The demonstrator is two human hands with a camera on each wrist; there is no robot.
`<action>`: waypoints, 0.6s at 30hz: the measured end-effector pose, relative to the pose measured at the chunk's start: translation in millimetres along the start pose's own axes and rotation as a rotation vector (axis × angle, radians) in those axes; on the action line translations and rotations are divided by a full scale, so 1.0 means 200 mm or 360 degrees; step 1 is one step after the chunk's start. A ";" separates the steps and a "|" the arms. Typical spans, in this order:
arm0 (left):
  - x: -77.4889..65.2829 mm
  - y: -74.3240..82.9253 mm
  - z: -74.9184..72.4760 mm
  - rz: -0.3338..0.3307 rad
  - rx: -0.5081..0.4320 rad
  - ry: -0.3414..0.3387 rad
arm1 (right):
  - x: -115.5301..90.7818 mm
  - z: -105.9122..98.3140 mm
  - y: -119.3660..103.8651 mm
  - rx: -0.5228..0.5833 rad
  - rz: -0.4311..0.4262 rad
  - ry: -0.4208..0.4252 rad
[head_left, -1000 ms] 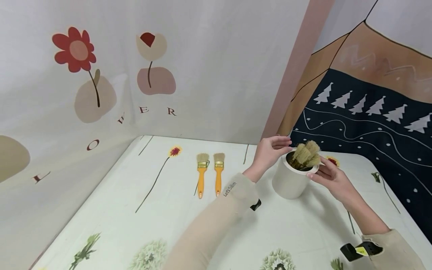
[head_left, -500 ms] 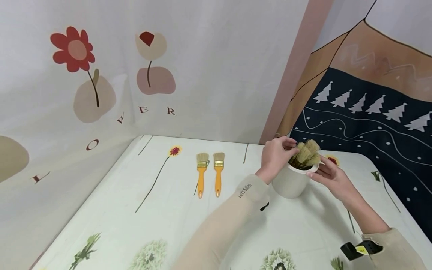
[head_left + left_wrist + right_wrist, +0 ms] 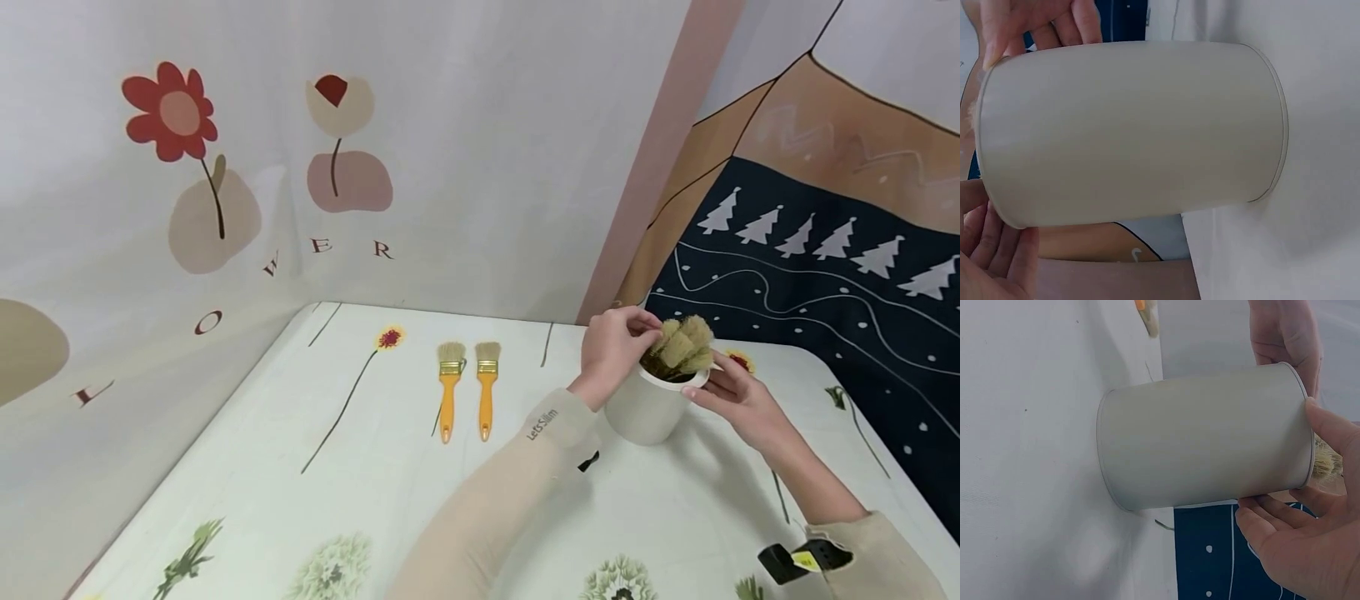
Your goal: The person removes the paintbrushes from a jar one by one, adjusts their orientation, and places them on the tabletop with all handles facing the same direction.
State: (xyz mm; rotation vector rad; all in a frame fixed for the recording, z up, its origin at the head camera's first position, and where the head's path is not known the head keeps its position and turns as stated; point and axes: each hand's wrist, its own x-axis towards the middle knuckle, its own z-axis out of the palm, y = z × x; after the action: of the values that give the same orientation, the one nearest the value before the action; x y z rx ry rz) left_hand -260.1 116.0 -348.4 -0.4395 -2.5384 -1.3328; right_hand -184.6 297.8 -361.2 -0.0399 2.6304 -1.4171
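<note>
A pale cylindrical canister (image 3: 645, 408) stands upright on the table at the right, with several paintbrushes (image 3: 682, 343) in it, bristles up. My right hand (image 3: 746, 404) grips its rim from the right; the right wrist view has the thumb on the near side and the fingers (image 3: 1272, 519) beneath. At the rim's left side, my left hand (image 3: 613, 350) pinches one brush by its bristles between thumb and fingers. Inside the canister, the brush handles are hidden. In the left wrist view, the canister wall (image 3: 1135, 131) covers most of the scene, with curled left fingers (image 3: 1004, 250) by the rim.
Two paintbrushes with orange handles, a left one (image 3: 447, 392) and a right one (image 3: 487, 390), lie side by side mid-table. A white flower-printed cloth (image 3: 247, 467) covers the table. Behind hang a pale curtain (image 3: 480, 150) and a dark tree-patterned one (image 3: 810, 275).
My left hand has moved right onto the brushes in the canister, its fingers closing on bristles. The right hand stays at the rim, and the two brushes on the table have not moved.
</note>
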 end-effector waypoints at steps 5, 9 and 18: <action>0.00 -0.02 -0.03 0.0046 -0.0231 0.0040 | 0.00 0.00 0.01 -0.0011 -0.0002 0.0010; 0.01 -0.03 -0.05 0.0070 -0.0501 0.0051 | 0.01 0.00 0.00 -0.0018 -0.0001 0.0016; 0.03 0.04 -0.16 0.0112 -0.0910 0.0096 | 0.01 -0.01 0.01 -0.0028 0.0011 0.0009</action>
State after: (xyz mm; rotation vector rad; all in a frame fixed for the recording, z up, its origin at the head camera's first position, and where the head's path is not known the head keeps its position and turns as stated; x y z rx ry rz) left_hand -260.2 94.2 -323.3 -0.5705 -2.0382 -2.0001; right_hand -186.5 299.8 -361.2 -0.0289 2.6450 -1.3941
